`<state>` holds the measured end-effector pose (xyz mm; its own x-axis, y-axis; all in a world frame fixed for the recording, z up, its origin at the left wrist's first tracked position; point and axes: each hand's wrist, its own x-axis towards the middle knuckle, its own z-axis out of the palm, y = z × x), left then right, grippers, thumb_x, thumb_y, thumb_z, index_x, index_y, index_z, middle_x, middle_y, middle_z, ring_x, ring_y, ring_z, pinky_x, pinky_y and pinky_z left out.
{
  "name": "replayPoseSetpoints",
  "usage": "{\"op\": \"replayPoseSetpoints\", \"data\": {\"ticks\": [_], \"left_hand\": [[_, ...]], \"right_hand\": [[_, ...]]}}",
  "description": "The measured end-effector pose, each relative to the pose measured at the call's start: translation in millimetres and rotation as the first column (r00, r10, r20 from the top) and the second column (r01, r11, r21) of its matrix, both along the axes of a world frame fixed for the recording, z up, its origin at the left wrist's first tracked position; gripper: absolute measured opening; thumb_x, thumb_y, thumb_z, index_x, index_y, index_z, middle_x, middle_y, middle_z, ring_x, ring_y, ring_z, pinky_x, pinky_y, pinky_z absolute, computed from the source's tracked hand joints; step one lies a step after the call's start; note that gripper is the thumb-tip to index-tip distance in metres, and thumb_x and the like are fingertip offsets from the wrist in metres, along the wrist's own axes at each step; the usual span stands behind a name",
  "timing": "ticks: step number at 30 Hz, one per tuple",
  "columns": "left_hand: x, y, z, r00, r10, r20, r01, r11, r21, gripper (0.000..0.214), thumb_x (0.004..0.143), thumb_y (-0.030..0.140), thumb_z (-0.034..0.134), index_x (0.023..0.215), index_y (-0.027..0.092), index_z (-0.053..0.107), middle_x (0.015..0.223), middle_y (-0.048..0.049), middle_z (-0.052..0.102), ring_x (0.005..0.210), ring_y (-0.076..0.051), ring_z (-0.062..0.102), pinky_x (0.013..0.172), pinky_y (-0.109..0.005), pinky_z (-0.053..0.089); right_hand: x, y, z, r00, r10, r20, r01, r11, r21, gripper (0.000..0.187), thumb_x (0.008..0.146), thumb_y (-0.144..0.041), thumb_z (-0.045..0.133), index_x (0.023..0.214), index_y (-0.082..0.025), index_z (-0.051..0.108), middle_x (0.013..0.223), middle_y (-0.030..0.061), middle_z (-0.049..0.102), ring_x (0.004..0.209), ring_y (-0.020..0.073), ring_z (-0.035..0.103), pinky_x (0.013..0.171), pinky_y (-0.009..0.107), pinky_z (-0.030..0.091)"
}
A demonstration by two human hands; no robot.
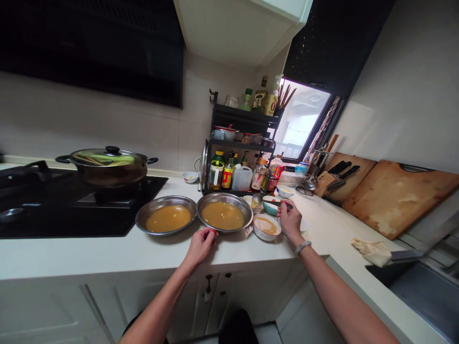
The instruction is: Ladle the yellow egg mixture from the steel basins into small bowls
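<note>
My right hand (289, 220) is closed round the black handle of a small ladle (256, 199); its metal head is over a small bowl behind the right basin. Just below and left of that hand stands a white bowl (267, 226) of light brown liquid. Two shallow steel basins sit side by side, the left basin (142, 220) and the right basin (247, 210), both with yellowish-brown liquid. My left hand (201, 244) has its fingers drawn together at the near rim of the right basin. Whether it grips the rim, I cannot tell.
A lidded pot (111, 172) stands on the black stove (103, 224) at left. Behind the basins is a black rack (244, 143) of bottles. A teal bowl (270, 210) sits beyond my right hand. Cutting boards (398, 196), a knife block (328, 184) and a cloth (373, 252) are at right.
</note>
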<state>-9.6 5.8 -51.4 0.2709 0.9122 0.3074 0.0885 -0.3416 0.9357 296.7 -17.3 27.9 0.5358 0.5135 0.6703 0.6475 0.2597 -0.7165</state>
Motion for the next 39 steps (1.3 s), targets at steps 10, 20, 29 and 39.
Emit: {"op": "replayPoseSetpoints", "data": {"ticks": [10, 20, 29, 39], "left_hand": [[-0.2, -0.6, 0.7, 1.0, -0.006, -0.003, 0.006, 1.0, 0.003, 0.031, 0.081, 0.041, 0.045, 0.074, 0.015, 0.062, 0.055, 0.0004, 0.058, 0.053, -0.014, 0.05, 0.052, -0.023, 0.036], [0.0, -2.8, 2.6, 1.0, 0.001, -0.008, -0.001, 1.0, -0.006, 0.031, 0.08, 0.041, 0.045, 0.072, 0.016, 0.061, 0.053, 0.001, 0.056, 0.052, -0.014, 0.049, 0.052, -0.023, 0.036], [1.0, 1.6, -2.4, 1.0, -0.024, 0.002, 0.024, 1.0, -0.005, 0.031, 0.081, 0.041, 0.045, 0.074, 0.016, 0.061, 0.055, 0.0011, 0.056, 0.052, -0.014, 0.049, 0.052, -0.023, 0.036], [0.6, -2.9, 3.2, 1.0, -0.021, 0.007, 0.021, 0.999, -0.025, 0.032, 0.08, 0.043, 0.046, 0.073, 0.016, 0.061, 0.056, 0.001, 0.056, 0.053, -0.015, 0.051, 0.053, -0.024, 0.036]], "right_hand": [[-31.0, -25.0, 2.9, 0.914, 0.209, 0.347, -0.239, 0.97, 0.048, 0.024, 0.089, -0.033, 0.045, 0.097, -0.019, 0.062, 0.081, 0.0038, 0.061, 0.055, 0.0126, 0.057, 0.05, 0.027, 0.051], [-63.6, -27.5, -11.0, 0.962, 0.272, 0.035, -0.264, 0.953, -0.151, 0.031, 0.084, -0.043, 0.048, 0.09, -0.016, 0.06, 0.057, 0.0009, 0.061, 0.043, 0.0138, 0.057, 0.04, 0.023, 0.047], [-54.5, -24.7, 4.9, 0.908, 0.138, -0.396, -0.175, 0.983, -0.058, 0.024, 0.071, -0.04, 0.059, 0.077, -0.018, 0.054, 0.047, -0.0007, 0.06, 0.035, 0.0136, 0.053, 0.033, 0.022, 0.043], [-52.5, -27.9, 14.0, 0.878, 0.124, -0.462, -0.132, 0.991, 0.015, 0.019, 0.068, -0.036, 0.06, 0.076, -0.019, 0.054, 0.044, -0.0018, 0.058, 0.036, 0.0145, 0.053, 0.031, 0.022, 0.041]]}}
